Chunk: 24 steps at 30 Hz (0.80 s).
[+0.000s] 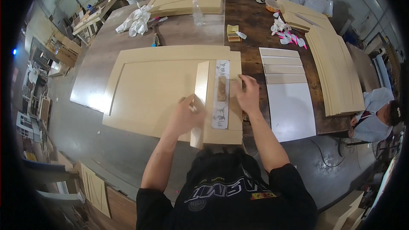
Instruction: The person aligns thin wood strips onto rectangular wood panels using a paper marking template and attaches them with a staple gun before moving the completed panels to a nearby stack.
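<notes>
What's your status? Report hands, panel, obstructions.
Left hand at pale strip. Right hand beside wooden block. Panel lies flat; white plate and block on it.

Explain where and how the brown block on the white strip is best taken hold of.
Probably its long sides at mid-length, from the right: the brown block is long and narrow, the pale slat is on its left and the right hand opposite.

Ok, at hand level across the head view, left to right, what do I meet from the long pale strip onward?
Long pale strip, narrow white plate, right hand, white board, stack of cream panels, person in a grey top.
</notes>
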Available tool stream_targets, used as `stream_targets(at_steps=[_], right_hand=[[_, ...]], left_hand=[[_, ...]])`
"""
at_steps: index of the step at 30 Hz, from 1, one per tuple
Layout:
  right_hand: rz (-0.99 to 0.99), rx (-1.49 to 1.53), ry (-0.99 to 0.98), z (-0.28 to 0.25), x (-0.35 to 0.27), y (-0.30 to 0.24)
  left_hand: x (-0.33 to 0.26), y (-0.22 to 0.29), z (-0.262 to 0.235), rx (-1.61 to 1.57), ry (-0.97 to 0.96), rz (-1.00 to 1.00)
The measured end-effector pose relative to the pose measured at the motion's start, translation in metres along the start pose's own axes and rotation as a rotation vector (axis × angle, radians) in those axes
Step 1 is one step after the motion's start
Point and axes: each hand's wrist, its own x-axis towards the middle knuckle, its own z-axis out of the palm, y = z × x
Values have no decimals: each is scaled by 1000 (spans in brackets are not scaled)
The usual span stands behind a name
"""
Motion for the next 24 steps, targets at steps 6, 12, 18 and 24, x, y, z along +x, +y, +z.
stream_targets(at_steps=[6, 12, 18, 24], right_hand=[[35, -292, -294, 10, -3, -38], [75, -305, -273, 15, -5, -35], [38, -250, -230, 17, -7, -28], [-8, -93, -246, 17, -8, -31]], left_hand=[[38, 10, 18, 328, 77, -59], [65, 8, 32, 477, 50, -79], [73, 2, 38, 412, 67, -70], [73, -9, 44, 270, 81, -67]])
